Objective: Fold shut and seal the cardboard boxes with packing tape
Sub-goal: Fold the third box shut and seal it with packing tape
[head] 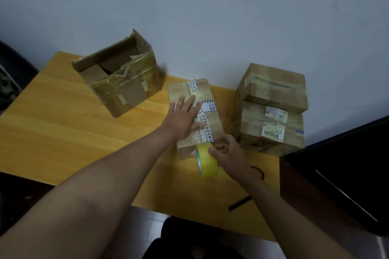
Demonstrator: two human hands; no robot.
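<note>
Wooden table point(63, 132): carried every box.
Open box point(117, 73): far left, flaps up, unsealed; judged still to do.
Stacked boxes point(271, 107): right, taped, seemingly finished.
Middle box point(212, 124): closed, mid-sealing.
Left hand point(183, 118): flat, fingers straight, pressing its top.
Right hand point(229, 153): gripped the tape roll point(207, 161) at its near end.

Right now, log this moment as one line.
left hand flat on middle box | right hand grips tape roll | open box unsealed
</note>
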